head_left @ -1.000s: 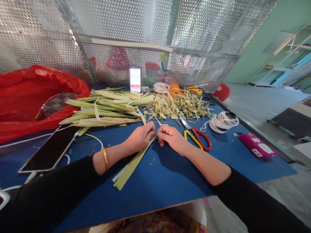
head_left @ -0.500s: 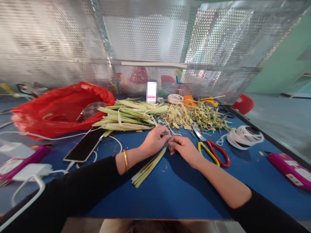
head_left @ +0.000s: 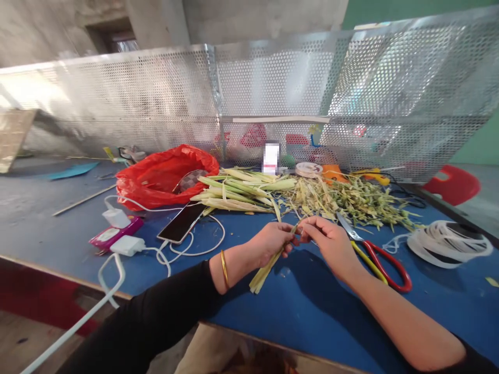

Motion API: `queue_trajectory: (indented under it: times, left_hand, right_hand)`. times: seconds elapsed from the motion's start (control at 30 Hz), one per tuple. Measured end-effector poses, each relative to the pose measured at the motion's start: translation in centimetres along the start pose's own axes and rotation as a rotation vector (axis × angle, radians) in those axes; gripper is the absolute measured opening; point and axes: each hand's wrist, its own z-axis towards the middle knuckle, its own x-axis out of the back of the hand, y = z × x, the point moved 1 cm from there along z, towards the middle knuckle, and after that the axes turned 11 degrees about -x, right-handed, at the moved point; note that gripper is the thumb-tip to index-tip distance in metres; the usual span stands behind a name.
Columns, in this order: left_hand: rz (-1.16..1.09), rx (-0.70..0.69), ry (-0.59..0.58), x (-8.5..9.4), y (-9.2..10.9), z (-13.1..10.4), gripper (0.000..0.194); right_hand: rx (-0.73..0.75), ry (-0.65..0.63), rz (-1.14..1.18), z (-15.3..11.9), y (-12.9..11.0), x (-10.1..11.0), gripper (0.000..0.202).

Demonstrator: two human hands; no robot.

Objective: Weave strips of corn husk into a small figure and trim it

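My left hand (head_left: 275, 243) is closed around a bundle of pale green leaf strips (head_left: 265, 274) that look like corn husk. Its loose ends slant down toward the table's front, to the left. Close against it, my right hand (head_left: 322, 236) pinches a thin strip at the bundle's upper end; the fingers partly cover what they grip. Beyond both hands lies a pile of long husk leaves (head_left: 237, 192). A pair of scissors (head_left: 374, 254) with red and yellow handles rests open beside my right wrist.
Dried trimmings (head_left: 351, 200) are heaped at the back right, near a roll of white cord (head_left: 448, 244). A red plastic bag (head_left: 156, 174), a phone (head_left: 181, 223) and chargers with white cables (head_left: 127, 245) lie on the left. A perforated metal screen (head_left: 273, 83) stands behind.
The camera view has swung to the left and tilted up. My left fingers have wrapped round the bundle, which earlier lay lower beneath that hand. My right hand stays close to it.
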Motion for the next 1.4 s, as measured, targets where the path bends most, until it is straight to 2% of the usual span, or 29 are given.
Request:
queue_trajectory:
  times: [0.17, 0.3, 0.53, 0.63, 0.77, 0.9, 1.0, 1.03, 1.07, 1.1, 1.13, 1.17, 1.23, 1.3, 1.4]
  left_hand:
    - [-0.044, -0.084, 0.030, 0.8, 0.7, 0.3, 0.016]
    - [0.035, -0.158, 0.093, 1.2, 0.7, 0.3, 0.028]
    - [0.085, -0.176, 0.219, 1.2, 1.0, 0.2, 0.016]
    - [0.083, -0.170, 0.229, 1.3, 1.3, 0.1, 0.018]
    - [0.072, -0.192, 0.223, 1.7, 1.5, 0.3, 0.022]
    - [0.053, -0.207, 0.227, 2.2, 1.5, 0.5, 0.029]
    - [0.029, -0.215, 0.224, 2.6, 1.6, 0.6, 0.032]
    - [0.022, -0.216, 0.225, 2.8, 1.7, 0.7, 0.033]
    - [0.015, -0.217, 0.226, 3.0, 1.8, 0.7, 0.033]
    - [0.009, -0.218, 0.228, 3.1, 1.9, 0.7, 0.033]
    - [0.002, -0.221, 0.231, 3.3, 2.1, 0.7, 0.034]
    - [-0.005, -0.224, 0.234, 3.5, 2.2, 0.7, 0.034]
    - [-0.021, -0.235, 0.240, 3.7, 2.5, 0.6, 0.034]
    - [-0.035, -0.249, 0.247, 4.0, 2.8, 0.6, 0.035]
    - [-0.047, -0.270, 0.257, 4.2, 3.0, 0.7, 0.035]
  right_hand:
    - [0.029, -0.022, -0.067, -0.3, -0.6, -0.1, 0.020]
    - [0.083, -0.077, -0.144, -0.5, -0.4, -0.5, 0.020]
    - [0.254, -0.115, -0.343, -0.8, 0.1, -0.5, 0.017]
    - [0.341, -0.146, -0.430, -0.8, 0.0, -0.5, 0.017]
    - [0.383, -0.196, -0.459, -0.6, -0.3, -0.4, 0.017]
    - [0.378, -0.260, -0.469, -0.6, -0.7, -0.2, 0.017]
    - [0.227, -0.426, -0.500, -0.6, -1.1, 0.2, 0.016]
    - [0.155, -0.425, -0.564, -0.5, -1.2, 0.7, 0.015]
    - [0.084, -0.374, -0.659, -0.4, -1.2, 1.3, 0.015]
    - [0.025, -0.268, -0.773, -0.4, -1.1, 2.1, 0.015]
    - [-0.033, -0.091, -0.958, -0.4, -1.0, 3.1, 0.017]
    - [-0.089, 0.033, -1.037, -0.6, -0.8, 4.2, 0.019]
    - [-0.221, 0.213, -1.157, -1.3, 0.0, 6.2, 0.018]
    - [-0.324, 0.277, -1.235, -2.3, 0.9, 7.6, 0.017]
    - [-0.356, 0.285, -1.254, -3.3, 1.9, 8.2, 0.025]
